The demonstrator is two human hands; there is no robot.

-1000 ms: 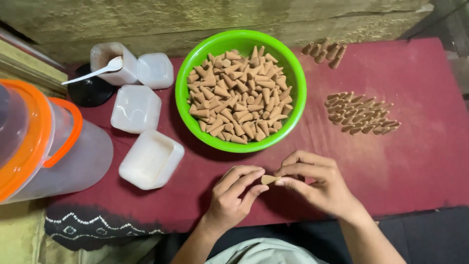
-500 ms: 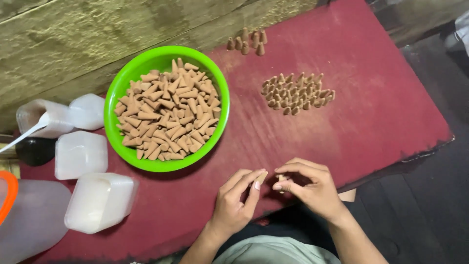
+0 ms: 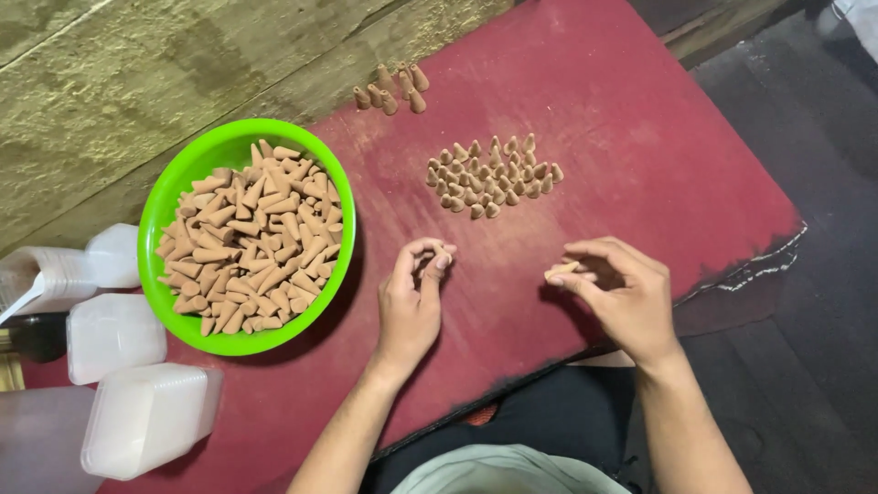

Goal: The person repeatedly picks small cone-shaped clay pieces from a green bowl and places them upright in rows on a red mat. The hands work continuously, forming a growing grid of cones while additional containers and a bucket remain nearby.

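While pinched at its base between right hand (image 3: 622,297) fingers (image 3: 569,278), small tan clay-like cone (image 3: 562,270) hovers above red bench (image 3: 640,119), near upright cone cluster (image 3: 492,176); left hand (image 3: 413,297) fingers curled loosely, empty, beside green plastic bowl (image 3: 174,197) heaped with cones for easy reach.

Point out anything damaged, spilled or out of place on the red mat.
The red mat is torn and frayed along its right front edge, near the right hand. Nothing is spilled: the cones stand upright in groups.
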